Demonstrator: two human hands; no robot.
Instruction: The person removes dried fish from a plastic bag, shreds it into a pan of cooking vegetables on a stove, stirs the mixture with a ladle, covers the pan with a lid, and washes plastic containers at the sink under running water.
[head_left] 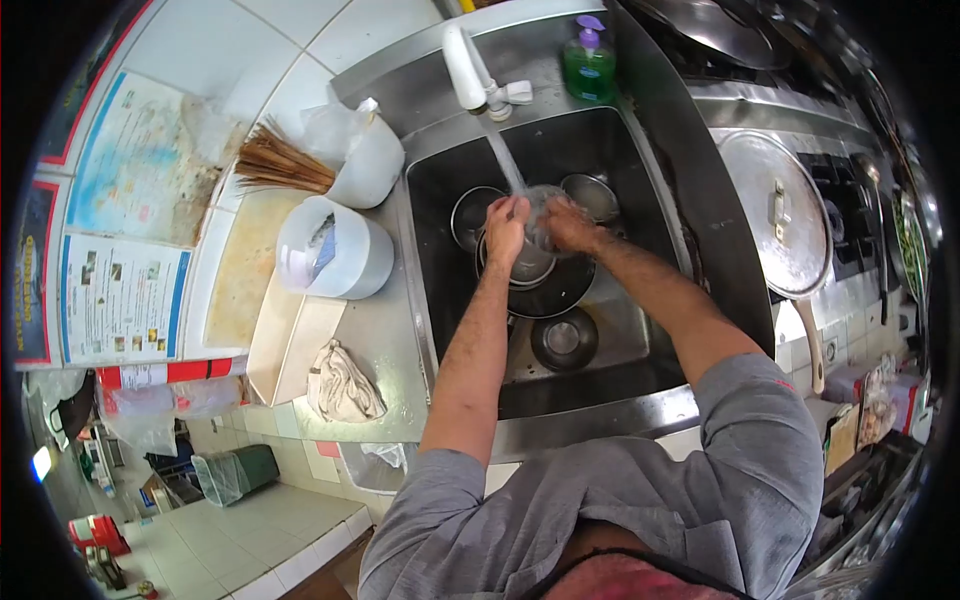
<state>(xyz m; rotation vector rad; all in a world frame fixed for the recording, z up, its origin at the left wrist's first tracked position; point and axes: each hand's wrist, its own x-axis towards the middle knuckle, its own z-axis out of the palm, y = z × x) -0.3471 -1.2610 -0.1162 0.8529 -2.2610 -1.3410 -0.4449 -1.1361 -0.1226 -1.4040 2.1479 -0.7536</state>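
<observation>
Over the sink [420, 290], my left hand [507, 230] is closed at the near side of the running water. My right hand [570, 227] is closed too, just right of it. Between them is a pale, shiny, rounded thing [538, 212], smeared by water and motion, and I cannot make out its kind. A metal pot [530, 268] sits below the hands in a dark pan [560, 298]. Metal bowls lie at the left [474, 218] and at the right [590, 195] of the basin. A small dark round dish [565, 340] rests nearer me on the sink floor.
The white tap [468, 75] runs at the back, with a green soap bottle [588, 65] beside it. On the left counter stand a white tub [335, 250], a broom-like bundle of sticks [285, 165] and a crumpled cloth [342, 385]. A large lidded pan [775, 215] is on the right.
</observation>
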